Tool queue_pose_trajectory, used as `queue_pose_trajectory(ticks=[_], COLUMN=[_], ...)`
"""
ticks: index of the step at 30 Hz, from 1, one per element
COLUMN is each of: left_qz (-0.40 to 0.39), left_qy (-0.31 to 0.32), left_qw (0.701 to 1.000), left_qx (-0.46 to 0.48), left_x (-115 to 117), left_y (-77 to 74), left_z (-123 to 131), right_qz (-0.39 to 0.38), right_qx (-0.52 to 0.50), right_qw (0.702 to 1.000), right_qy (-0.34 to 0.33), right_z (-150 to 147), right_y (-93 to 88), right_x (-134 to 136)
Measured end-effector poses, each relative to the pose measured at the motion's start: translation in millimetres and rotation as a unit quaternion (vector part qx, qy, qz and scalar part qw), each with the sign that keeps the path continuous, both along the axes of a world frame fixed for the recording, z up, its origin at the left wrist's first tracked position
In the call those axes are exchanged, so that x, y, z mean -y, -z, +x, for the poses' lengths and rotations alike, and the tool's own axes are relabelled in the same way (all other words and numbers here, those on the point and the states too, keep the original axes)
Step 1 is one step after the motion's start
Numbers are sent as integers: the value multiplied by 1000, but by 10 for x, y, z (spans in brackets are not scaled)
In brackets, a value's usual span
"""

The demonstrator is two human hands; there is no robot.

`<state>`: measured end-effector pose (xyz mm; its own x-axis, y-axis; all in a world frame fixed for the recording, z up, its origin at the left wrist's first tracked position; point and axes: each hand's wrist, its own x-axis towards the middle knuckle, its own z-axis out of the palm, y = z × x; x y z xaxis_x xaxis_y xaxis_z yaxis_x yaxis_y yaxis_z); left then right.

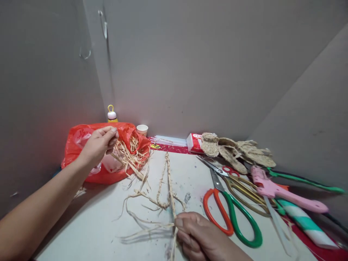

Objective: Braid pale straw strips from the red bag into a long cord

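My right hand (201, 235) is closed around a braided straw cord (170, 177) at the front of the table. The cord runs away from me to a folded end, and loose strands (146, 230) fan out to the left of my fingers. My left hand (102, 141) hovers at the red plastic bag (89, 132), its thumb and fingers pinched together; whether a strand is between them I cannot make out. Below and right of it, a tangle of dry straw strands (133, 156) spills from the bag's mouth.
At right lie scissors with red and green handles (232, 214), gold-handled scissors (244, 190), a pink glue gun (288, 194) and woven straw slippers (233, 156). A paper cup (142, 129), a bottle (111, 115), white glue sticks (171, 140) and a red-white box (194, 143) stand behind.
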<state>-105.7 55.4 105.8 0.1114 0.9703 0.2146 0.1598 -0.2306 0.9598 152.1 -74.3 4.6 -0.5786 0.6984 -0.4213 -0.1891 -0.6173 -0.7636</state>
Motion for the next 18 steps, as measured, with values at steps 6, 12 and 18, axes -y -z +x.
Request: queue_pose_trajectory(ticks=[6,12,18], left_qz=[159,127,145], left_qy=[-38,19,0], left_qw=[945,895,963], left_qx=[-282,-427,-228], left_x=[-61,-61,134], left_y=[334,603,241], left_z=[76,147,155], right_qz=[21,22,44], right_qx=[22,29,38], right_qw=[999,999,998], right_qy=[-27,-30,-36], right_z=[17,10,2], right_y=[15,25,-5], right_x=[-49,-47,-52])
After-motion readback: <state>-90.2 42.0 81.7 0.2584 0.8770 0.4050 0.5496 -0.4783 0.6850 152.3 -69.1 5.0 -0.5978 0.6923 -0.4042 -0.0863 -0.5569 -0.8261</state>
